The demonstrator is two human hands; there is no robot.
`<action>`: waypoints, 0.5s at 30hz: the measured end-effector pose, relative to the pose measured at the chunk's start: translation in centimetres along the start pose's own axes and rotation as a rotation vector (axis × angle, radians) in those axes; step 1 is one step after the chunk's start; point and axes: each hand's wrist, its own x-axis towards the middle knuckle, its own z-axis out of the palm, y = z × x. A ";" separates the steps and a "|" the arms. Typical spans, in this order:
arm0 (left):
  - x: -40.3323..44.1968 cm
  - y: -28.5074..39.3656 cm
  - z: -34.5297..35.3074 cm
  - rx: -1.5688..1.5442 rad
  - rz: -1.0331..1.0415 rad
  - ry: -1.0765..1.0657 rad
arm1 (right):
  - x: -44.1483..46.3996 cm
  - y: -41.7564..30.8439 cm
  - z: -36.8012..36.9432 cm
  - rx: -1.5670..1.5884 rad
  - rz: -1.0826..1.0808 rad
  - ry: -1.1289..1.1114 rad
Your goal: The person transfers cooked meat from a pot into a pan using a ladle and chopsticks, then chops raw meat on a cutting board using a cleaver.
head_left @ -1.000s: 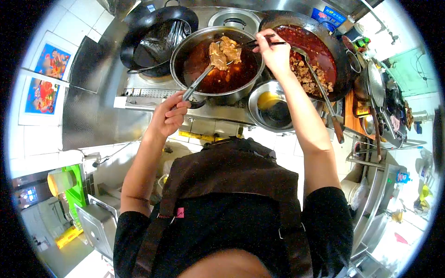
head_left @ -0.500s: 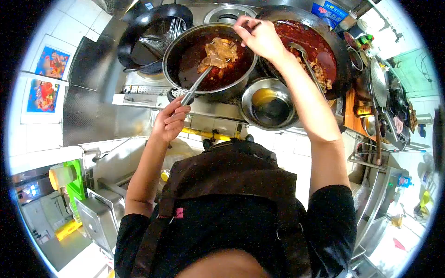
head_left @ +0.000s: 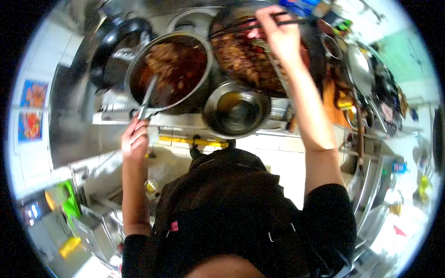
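Note:
My left hand (head_left: pixel 136 137) is closed around the handle of a metal ladle (head_left: pixel 149 95). The ladle's head reaches into a deep pot (head_left: pixel 208 76) of dark red-brown broth, among brown pieces of food (head_left: pixel 163 56). To the right, my right hand (head_left: pixel 280 37) grips a pair of long dark chopsticks (head_left: pixel 236 29) above a large black wok (head_left: pixel 318 69). Chopped brown food (head_left: pixel 241 60) fills much of the wok, beside red liquid. A second metal utensil (head_left: pixel 274 62) rests in the wok under my right hand. Motion blurs the chopstick tips.
A steel bowl (head_left: pixel 265 113) with some liquid sits in front, between pot and wok. Another black wok (head_left: pixel 99 60) stands at left, and a round metal lid (head_left: pixel 178 21) lies behind the pot. Strainers (head_left: pixel 359 69) and a wooden board (head_left: pixel 334 104) are at right.
My right hand has moved from over the pot's right rim to above the wok. The ladle's load, held up over the broth before, now appears lower in the pot. The view has shifted.

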 end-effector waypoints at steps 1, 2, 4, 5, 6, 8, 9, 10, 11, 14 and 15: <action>-0.3 0.6 -0.3 0.007 -0.005 0.013 | -1.3 -0.3 -1.1 0.082 0.016 0.023; 0.0 1.3 -0.8 0.015 -0.035 0.012 | -2.8 -1.3 -2.2 0.145 0.013 0.064; -0.2 1.3 0.2 -0.023 -0.041 0.060 | -5.6 -2.0 -4.7 0.249 0.079 0.129; -0.4 2.8 -0.8 -0.021 -0.069 0.039 | -7.6 -2.9 -5.9 0.274 0.116 0.203; -0.6 1.3 1.0 -0.056 -0.045 0.012 | -9.4 -3.8 -6.8 0.314 0.152 0.267; -0.1 3.7 -0.3 -0.016 -0.090 0.024 | -13.8 -6.1 -9.2 0.324 0.158 0.386; -0.2 2.8 1.4 -0.049 -0.073 0.088 | -16.1 -7.9 -10.4 0.335 0.164 0.512; -0.1 3.6 1.1 -0.016 -0.124 0.033 | -18.3 -9.2 -11.2 0.377 0.117 0.586; 0.3 4.0 1.1 0.031 -0.149 0.039 | -20.8 -10.5 -12.5 0.313 0.099 0.630; 0.8 4.9 1.9 0.083 -0.228 -0.005 | -26.3 -14.0 -15.3 0.306 0.034 0.898; 1.0 4.3 3.0 0.208 -0.130 0.062 | -28.0 -14.9 -16.8 0.294 0.000 0.864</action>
